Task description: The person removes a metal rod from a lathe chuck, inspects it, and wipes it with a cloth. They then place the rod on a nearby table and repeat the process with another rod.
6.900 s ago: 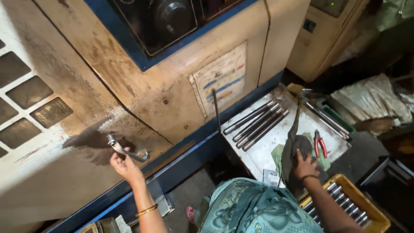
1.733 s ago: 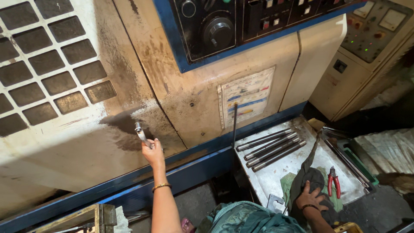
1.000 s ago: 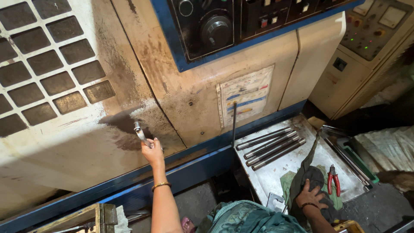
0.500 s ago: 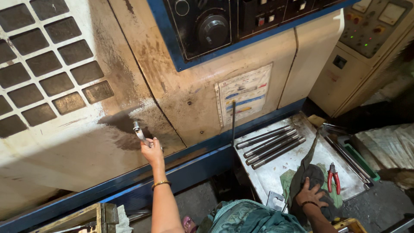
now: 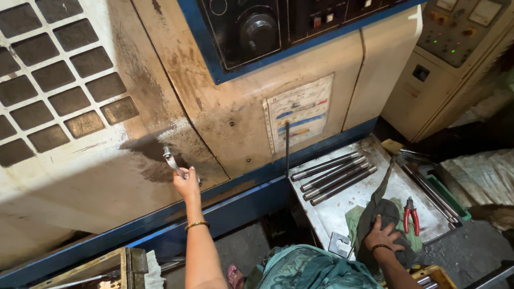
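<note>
At the far left is the big sliding door (image 5: 80,139) of the machine, dirty white, with dark square windows up high. Our left hand (image 5: 187,184) is closed tight around its shiny metal handle (image 5: 172,160), which sticks out of the door just above our fingers. We think we are at the step of working the door, with the handle already gripped. Any push or pull on it would need a steady arm along the blue rail (image 5: 160,230) under the door, because a door like this looks heavy.

Next comes the sticker (image 5: 300,109) on the machine front. A thin dark rod (image 5: 287,147) stands up in front of it.

Further right is a metal tray (image 5: 342,214) with four long steel bars (image 5: 333,171) lying side by side. Our right hand (image 5: 383,238) rests flat on a dark rag (image 5: 377,211) on the tray, fingers spread, pressing and not gripping. Red pliers (image 5: 411,214) lie just beside that hand.
</note>
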